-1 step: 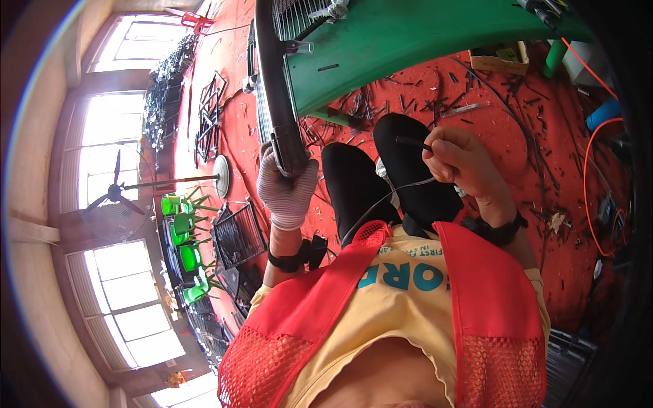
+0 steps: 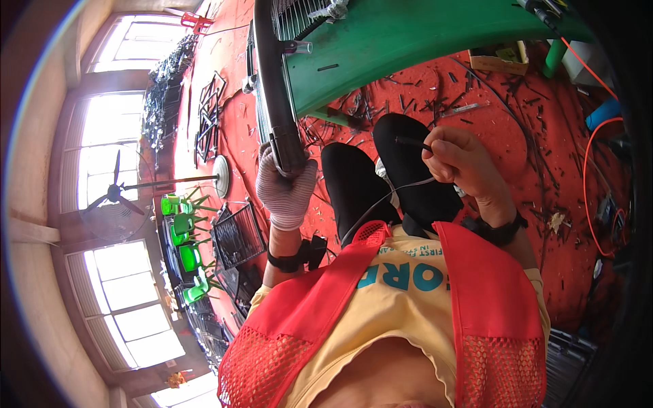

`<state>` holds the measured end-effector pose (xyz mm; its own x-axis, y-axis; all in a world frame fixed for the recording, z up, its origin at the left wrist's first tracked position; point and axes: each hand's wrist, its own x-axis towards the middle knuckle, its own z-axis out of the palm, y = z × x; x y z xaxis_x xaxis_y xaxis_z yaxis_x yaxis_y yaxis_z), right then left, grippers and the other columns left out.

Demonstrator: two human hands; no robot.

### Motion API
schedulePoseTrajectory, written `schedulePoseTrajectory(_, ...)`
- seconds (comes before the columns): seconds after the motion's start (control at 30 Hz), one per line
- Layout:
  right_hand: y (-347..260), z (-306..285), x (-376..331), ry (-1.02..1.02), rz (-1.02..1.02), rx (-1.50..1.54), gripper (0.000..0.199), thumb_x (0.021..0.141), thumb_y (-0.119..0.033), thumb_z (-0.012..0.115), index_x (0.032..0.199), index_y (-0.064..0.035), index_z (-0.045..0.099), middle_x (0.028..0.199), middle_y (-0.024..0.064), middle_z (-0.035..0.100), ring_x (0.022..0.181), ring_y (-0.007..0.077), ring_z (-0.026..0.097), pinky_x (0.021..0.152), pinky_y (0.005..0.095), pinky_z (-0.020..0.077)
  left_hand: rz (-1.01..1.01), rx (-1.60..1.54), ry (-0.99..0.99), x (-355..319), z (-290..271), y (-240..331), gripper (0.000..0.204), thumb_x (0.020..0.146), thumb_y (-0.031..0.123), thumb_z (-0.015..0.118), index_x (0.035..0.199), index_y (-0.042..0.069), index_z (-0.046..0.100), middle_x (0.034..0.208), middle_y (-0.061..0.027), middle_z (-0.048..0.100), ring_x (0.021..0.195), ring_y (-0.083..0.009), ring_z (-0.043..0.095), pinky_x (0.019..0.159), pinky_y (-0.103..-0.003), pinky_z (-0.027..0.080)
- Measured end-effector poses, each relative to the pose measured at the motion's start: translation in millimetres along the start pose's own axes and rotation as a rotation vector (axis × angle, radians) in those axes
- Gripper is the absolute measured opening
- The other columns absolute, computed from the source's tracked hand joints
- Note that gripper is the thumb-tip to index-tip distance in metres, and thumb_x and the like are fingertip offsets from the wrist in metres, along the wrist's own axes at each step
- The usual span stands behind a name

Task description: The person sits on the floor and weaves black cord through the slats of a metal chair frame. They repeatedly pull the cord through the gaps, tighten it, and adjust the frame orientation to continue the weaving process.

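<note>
Nothing has moved since the earlier frame: both hands sit as they did. Left hand [image 2: 286, 187], in a knit work glove, is clamped round the lower end of a black curved frame bar [image 2: 272, 88] that runs up past the edge of the green table [image 2: 422, 34]. A wire grille [image 2: 299, 15] lies at the top, w/ the bar along its left side. Right hand [image 2: 466, 166], bare, is closed w/ fingertips pinched on a short black rod [image 2: 411, 143]; a thin pale wire [image 2: 394, 194] runs from that hand down toward the chest. Both wrists carry black bands. Hands are well apart, w/ the person's dark-trousered knees between and below them. Red floor [image 2: 537, 136] is littered w/ small dark offcuts & bits of wire; an orange cable [image 2: 586, 183] loops at far right. At left: a standing fan [image 2: 115, 194], green plastic stools [image 2: 180, 224], a black wire basket [image 2: 235, 234].
</note>
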<state>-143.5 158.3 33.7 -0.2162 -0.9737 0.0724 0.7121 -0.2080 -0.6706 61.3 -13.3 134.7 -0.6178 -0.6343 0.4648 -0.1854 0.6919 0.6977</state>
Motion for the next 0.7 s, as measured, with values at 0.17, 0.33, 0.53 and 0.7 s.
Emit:
schedulePoseTrajectory(0.17,2.0,1.0,-0.3,-0.016,-0.008,0.009,0.021,0.095,-0.025,0.054,0.090,-0.0048,0.059,0.056,-0.0035,0.043,0.047,0.0033,0.036,0.044,0.0201,0.0257,0.053,-0.033,-0.004,1.7,-2.0,-0.6,0.029,0.067,-0.013,0.067,0.088,0.003,0.056,0.090,-0.0040,0.055,0.079,-0.0115,0.055,0.074,-0.026,0.047)
schedulePoseTrajectory(0.33,3.8,2.0,1.6,-0.034,-0.003,0.000,0.021,0.095,-0.024,0.054,0.090,-0.0042,0.059,0.056,-0.0034,0.044,0.047,0.0034,0.037,0.044,0.0200,0.0260,0.046,-0.057,0.003,-0.1,-6.9,-3.0,0.030,0.067,-0.013,0.067,0.089,0.003,0.057,0.090,-0.0042,0.056,0.080,-0.0120,0.055,0.075,-0.026,0.047)
schedulePoseTrajectory(0.53,5.3,1.3,2.4,-0.043,0.023,0.081,0.021,0.094,-0.023,0.058,0.091,-0.0021,0.061,0.058,-0.0039,0.048,0.049,0.0017,0.042,0.044,0.0182,0.0312,-0.059,-0.140,0.082,-2.8,-10.5,-6.1,0.033,0.068,-0.011,0.068,0.096,0.003,0.058,0.088,-0.0043,0.063,0.077,-0.0104,0.058,0.072,-0.025,0.049)
schedulePoseTrajectory(0.7,7.6,2.2,2.5,-0.023,0.024,0.028,0.020,0.094,-0.022,0.055,0.089,-0.0038,0.059,0.056,-0.0032,0.044,0.047,0.0037,0.037,0.044,0.0196,0.0268,-0.139,-0.220,0.048,-3.2,-19.8,-3.7,0.038,0.070,-0.012,0.068,0.103,0.003,0.056,0.089,-0.0063,0.065,0.076,-0.0085,0.058,0.067,-0.024,0.050)
